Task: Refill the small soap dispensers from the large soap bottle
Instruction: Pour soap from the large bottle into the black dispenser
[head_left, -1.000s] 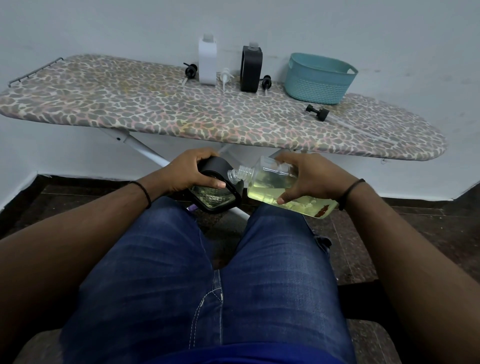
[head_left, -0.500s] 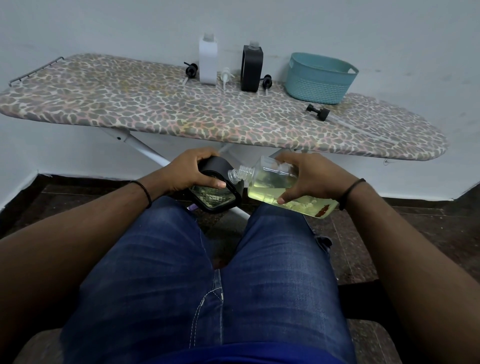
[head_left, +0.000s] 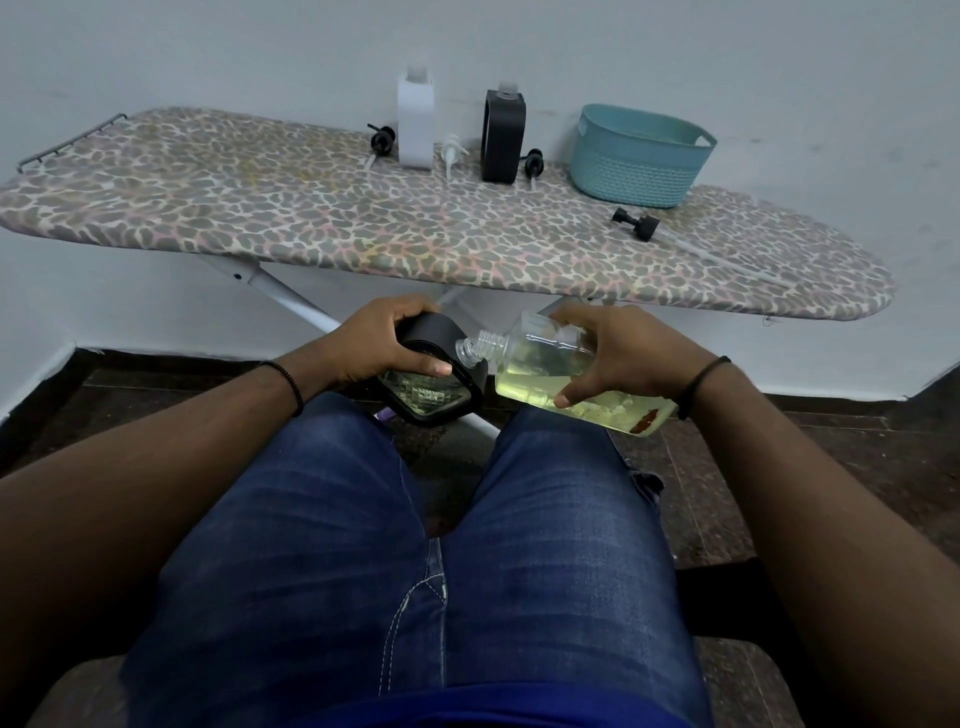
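Above the knees, left hand (head_left: 382, 343) grips black dispenser (head_left: 441, 384), right hand (head_left: 618, 353) grips tilted soap bottle (head_left: 540, 364).

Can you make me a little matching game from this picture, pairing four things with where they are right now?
Things:
1. clear bottle of yellow soap
2. black dispenser with the clear window
3. white dispenser
4. blue basket

Places:
A. standing on the ironing board, left of another black dispenser
B. held in the left hand
C. on the ironing board, furthest right of the containers
D. tipped sideways in the right hand

Pairs: 1-D, 2-B, 3-A, 4-C
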